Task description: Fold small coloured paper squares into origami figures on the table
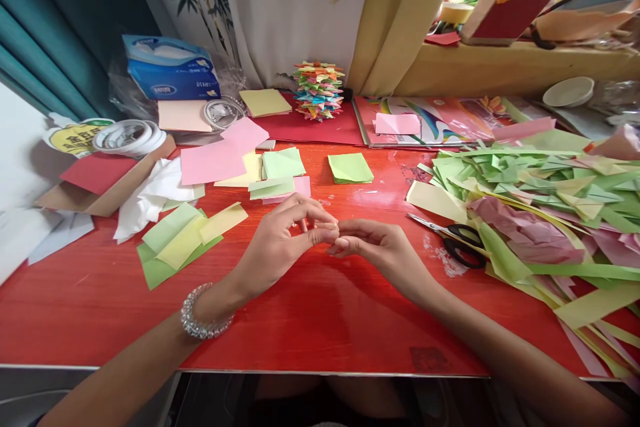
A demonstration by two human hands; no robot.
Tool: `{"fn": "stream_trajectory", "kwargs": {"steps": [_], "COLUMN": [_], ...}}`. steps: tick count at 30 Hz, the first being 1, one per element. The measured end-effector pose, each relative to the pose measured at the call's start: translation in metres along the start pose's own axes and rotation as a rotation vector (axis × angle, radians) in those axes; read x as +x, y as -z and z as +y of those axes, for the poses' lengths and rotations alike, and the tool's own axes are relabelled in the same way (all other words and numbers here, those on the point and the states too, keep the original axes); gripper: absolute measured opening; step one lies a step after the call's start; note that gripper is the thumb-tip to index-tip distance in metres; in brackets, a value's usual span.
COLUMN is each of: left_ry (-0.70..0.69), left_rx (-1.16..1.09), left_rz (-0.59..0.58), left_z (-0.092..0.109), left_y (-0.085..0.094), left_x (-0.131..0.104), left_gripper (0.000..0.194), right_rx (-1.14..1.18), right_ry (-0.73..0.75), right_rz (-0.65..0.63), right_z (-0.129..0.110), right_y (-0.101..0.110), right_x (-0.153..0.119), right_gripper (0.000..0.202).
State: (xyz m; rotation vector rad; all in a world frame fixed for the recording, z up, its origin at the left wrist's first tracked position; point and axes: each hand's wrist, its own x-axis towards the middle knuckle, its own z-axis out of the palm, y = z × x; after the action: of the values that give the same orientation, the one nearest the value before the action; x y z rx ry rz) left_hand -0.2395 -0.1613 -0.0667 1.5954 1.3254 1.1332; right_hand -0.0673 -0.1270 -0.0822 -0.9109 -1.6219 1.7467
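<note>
Over the middle of the red table, my left hand [293, 232] has its thumb and fingers closed on a small pale yellow piece of paper [327, 226], mostly hidden by the fingers. My right hand [376, 241] meets it fingertip to fingertip, pinched at the other side of the same piece. Just beyond the hands lies a stack of green paper squares [351, 168]. Left of that are light green squares [283, 163] and large pink sheets [220, 159]. Green and yellow slips [183, 240] lie overlapped left of my left hand.
Black-handled scissors [463, 245] lie right of my right hand, beside a heap of folded green paper pieces [545, 187]. A layered paper-piece tower [319, 91] stands at the back. Tape rolls [125, 138] sit in a cardboard box [107, 197] at left, near a tissue pack [170, 70].
</note>
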Motion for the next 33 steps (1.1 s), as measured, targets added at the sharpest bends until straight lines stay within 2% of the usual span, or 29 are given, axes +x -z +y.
{"fn": "stream_trajectory", "kwargs": {"steps": [4, 8, 17, 24, 28, 33], "left_ry": [0.089, 0.177, 0.237, 0.108, 0.102, 0.140], "left_rx": [-0.083, -0.144, -0.192, 0.013, -0.005, -0.048], "left_rz": [-0.052, -0.118, -0.080, -0.085, -0.129, -0.100], "left_z": [0.0002, 0.0026, -0.0035, 0.0008, 0.0025, -0.0007], "left_y": [-0.0012, -0.0001, 0.0014, 0.0023, -0.0013, -0.0024], "left_x": [-0.0009, -0.0004, -0.0001, 0.0017, -0.0010, -0.0030], "left_gripper": [0.014, 0.017, 0.016, 0.021, 0.018, 0.021], "right_rx": [-0.081, -0.134, -0.138, -0.177, -0.249, -0.331], "right_ry": [0.036, 0.045, 0.078, 0.057, 0.044, 0.068], "right_rz": [-0.028, 0.001, 0.009, 0.003, -0.055, -0.062], "right_z": [-0.0033, -0.0035, 0.0001, -0.0013, -0.0020, -0.0019], "right_y": [-0.0013, -0.0012, 0.0005, 0.0025, -0.0001, -0.0025], "right_x": [-0.0022, -0.0017, -0.0022, -0.0011, -0.0022, -0.0027], "right_gripper": [0.019, 0.020, 0.018, 0.021, 0.021, 0.022]}}
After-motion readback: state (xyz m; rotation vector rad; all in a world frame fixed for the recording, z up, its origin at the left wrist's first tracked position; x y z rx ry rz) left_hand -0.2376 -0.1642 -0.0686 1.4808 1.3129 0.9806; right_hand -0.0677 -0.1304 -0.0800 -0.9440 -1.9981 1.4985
